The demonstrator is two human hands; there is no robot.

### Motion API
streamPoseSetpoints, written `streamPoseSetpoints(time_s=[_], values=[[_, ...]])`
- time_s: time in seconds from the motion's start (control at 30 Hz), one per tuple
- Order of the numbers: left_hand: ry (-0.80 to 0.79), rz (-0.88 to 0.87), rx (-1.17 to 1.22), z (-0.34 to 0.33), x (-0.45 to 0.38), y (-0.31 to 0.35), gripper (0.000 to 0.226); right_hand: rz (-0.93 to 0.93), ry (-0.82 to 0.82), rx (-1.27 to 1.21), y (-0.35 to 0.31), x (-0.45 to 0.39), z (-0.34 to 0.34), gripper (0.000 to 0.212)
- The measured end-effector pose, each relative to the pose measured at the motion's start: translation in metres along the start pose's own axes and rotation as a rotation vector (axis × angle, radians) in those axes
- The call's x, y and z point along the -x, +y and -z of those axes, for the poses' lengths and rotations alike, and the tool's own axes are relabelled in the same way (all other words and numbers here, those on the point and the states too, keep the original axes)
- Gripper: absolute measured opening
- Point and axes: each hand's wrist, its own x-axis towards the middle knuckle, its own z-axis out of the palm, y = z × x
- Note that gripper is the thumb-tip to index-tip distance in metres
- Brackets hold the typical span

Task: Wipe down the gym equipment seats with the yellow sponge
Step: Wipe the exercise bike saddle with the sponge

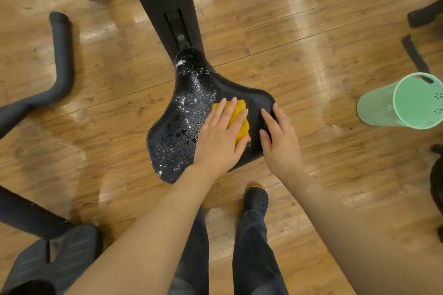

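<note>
Pressing flat on the yellow sponge (241, 120), the left hand (219, 137) has its fingers straight and slightly spread, palm down, nothing pinched. Sponge sits on the wide rear part of the black bike seat (191, 112), right of centre, mostly covered by the hand; only its top and right edges show.

Right hand (280, 141) rests on the seat's right rear corner, fingers straight and loosely spread, fingertips at the rim, just beside the sponge but not on it.

Seat surface: left half and narrow nose carry white foam specks and wet beads; the strip between the two hands looks plain black. Open seat area lies left and forward of the sponge, up to the nose. Rear and right rims are close to the sponge.

Around it: seat post (165, 2) rises from the nose end toward the top of the view. Black handlebar (60, 55) curves at left, well apart from the seat. Pedal (60, 254) at lower left. Green bin (405, 103) lies tilted at right on the wood floor (311, 43), well apart. Person's legs in dark trousers and a black clog (256, 201) stand just behind the seat's rear edge.
</note>
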Motion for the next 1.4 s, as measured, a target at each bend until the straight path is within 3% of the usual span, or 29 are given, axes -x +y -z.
streamPoseSetpoints(time_s=[0.17, 0.3, 0.47, 0.7, 0.93, 1.1, 1.23, 1.4], values=[[0.046, 0.012, -0.018, -0.019, 0.066, -0.011, 0.053, 0.007, -0.02, -0.026, 0.002, 0.0, 0.001, 0.046], [0.056, 0.074, -0.041, -0.019, 0.046, 0.002, 0.053, 0.023, -0.033, -0.025, 0.006, -0.001, 0.002, 0.047], [0.018, -0.041, -0.147, -0.013, 0.001, 0.009, 0.053, 0.032, -0.021, -0.01, 0.008, 0.0, 0.003, 0.047], [0.073, -0.211, -0.131, -0.023, 0.079, -0.044, 0.048, 0.05, -0.011, -0.025, 0.011, 0.0, 0.003, 0.046], [0.057, -0.301, -0.112, -0.018, 0.025, -0.014, 0.047, 0.065, -0.008, -0.018, 0.014, -0.002, 0.002, 0.046], [0.058, -0.463, -0.112, -0.016, 0.065, -0.057, 0.045, 0.043, -0.029, -0.037, 0.01, -0.001, 0.006, 0.046], [0.044, -0.493, -0.128, -0.015, 0.081, -0.076, 0.039, 0.035, -0.041, -0.042, 0.008, -0.002, 0.008, 0.046], [0.059, -0.5, -0.137, -0.013, 0.052, -0.044, 0.038, 0.057, -0.031, -0.044, 0.009, -0.002, 0.007, 0.046]])
